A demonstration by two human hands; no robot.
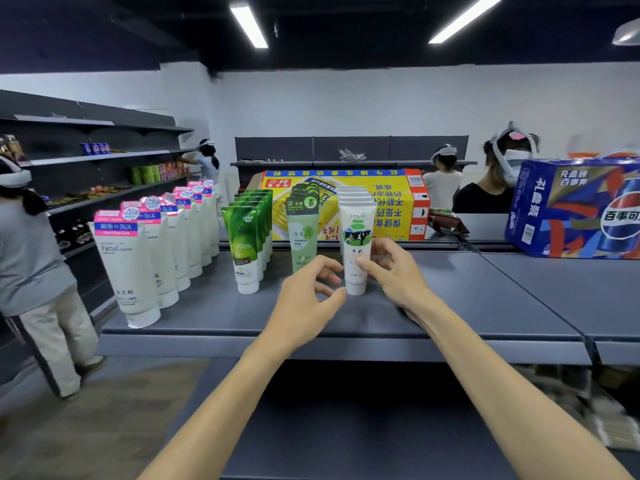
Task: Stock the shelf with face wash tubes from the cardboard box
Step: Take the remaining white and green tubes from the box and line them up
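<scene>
Four rows of face wash tubes stand cap-down on the grey shelf (450, 306): white tubes with pink tops (128, 268) at the left, then green leaf tubes (244, 244), pale green seaweed tubes (302, 233) and white cow-print tubes (356, 237). My right hand (394, 271) pinches the front cow-print tube between thumb and fingers. Just left of that tube's base, my left hand (308, 299) has its fingers curled and apart and holds nothing. A yellow cardboard box (388, 202) lies behind the rows.
A blue Pepsi carton (575, 209) sits on the shelf at the right. A red-brown packet (446, 221) lies beside the yellow box. People stand at the left (38, 271) and behind the shelf (491, 188). Wall shelves (104, 157) hold goods at the left.
</scene>
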